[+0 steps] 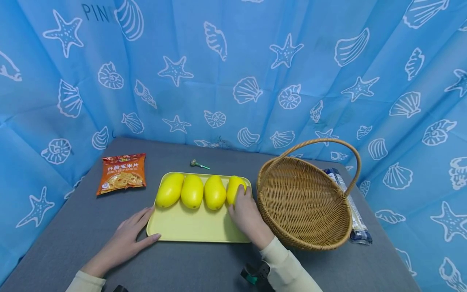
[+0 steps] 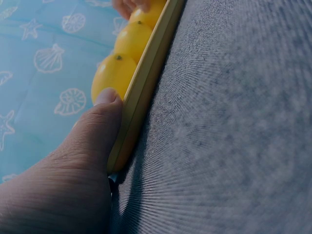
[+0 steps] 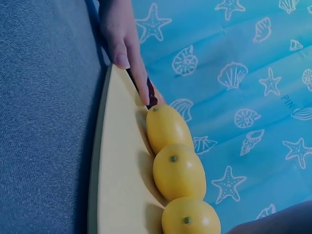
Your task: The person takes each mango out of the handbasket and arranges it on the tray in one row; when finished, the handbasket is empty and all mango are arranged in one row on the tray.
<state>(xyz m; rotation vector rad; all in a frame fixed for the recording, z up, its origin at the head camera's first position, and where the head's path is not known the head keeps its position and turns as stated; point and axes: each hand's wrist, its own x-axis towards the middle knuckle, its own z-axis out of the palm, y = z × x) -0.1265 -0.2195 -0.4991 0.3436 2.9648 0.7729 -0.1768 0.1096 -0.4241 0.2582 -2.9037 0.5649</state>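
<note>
A row of several yellow mangoes [image 1: 192, 191] lies along the far side of a pale yellow rectangular tray [image 1: 189, 227]. My right hand [image 1: 248, 215] holds the rightmost mango [image 1: 234, 184], fingers over its right side and thumb at its near left. At the tray's left end rests my left hand [image 1: 125, 239], its fingers extended against the left edge and its thumb on the near corner. The left wrist view shows the thumb [image 2: 102, 117] lying against the tray rim [image 2: 141, 87]. In the right wrist view the held mango is not plainly seen; three others [image 3: 179, 171] are.
A wicker basket [image 1: 303, 198] with a tall handle stands just right of the tray, in front of a dark blue and clear package [image 1: 359, 223]. An orange snack bag [image 1: 122, 173] lies at the left. Behind the tray is a small green-stemmed item [image 1: 198, 164]. A blue curtain [image 1: 233, 81] borders the table.
</note>
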